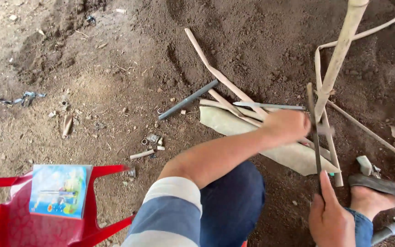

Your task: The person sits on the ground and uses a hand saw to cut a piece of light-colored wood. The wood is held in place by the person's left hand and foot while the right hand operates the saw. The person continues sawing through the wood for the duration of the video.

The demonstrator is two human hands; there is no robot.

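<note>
My left hand [286, 126] reaches across my knee and grips a pale cane frame [330, 146] where its thin sticks cross. A thick bamboo pole [341, 50] rises from that spot toward the top right. My right hand [330, 217] is closed on the lower end of a long, thin dark blade [315, 137], index finger laid along it. The blade stands nearly upright against the frame, just right of my left hand. Which stick it touches I cannot tell.
Loose cane sticks [216, 68], a grey metal rod [188, 99] and a slim metal blade [270, 106] lie on the dirt ground above a beige sheet [289, 155]. A red plastic chair [106, 171] at bottom left carries a blue packet [59, 190]. My sandalled foot [376, 194] rests at right.
</note>
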